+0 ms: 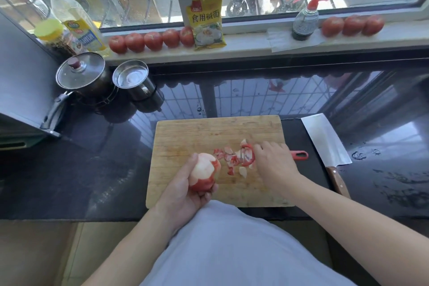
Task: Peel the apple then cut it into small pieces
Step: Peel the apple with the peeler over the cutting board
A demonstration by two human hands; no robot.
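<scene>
My left hand [183, 190] grips a partly peeled apple [204, 175] over the near left part of the wooden cutting board [197, 132]. The apple's upper side is pale flesh, with red skin left at its bottom and right edge. My right hand [274, 162] lies over the handle of a red peeler [248, 154] on the board, fingers curled round it. The peeler's head points left and its handle end sticks out past the board's right edge. Several red peel scraps [232, 159] lie around the peeler head.
A cleaver [325, 139] with a wooden handle lies on the dark counter right of the board. A lidded pot [80, 73] and a steel cup [131, 75] stand at the back left. Tomatoes [151, 40], a yellow packet [206, 21], bottles and a spray bottle [304, 18] line the windowsill.
</scene>
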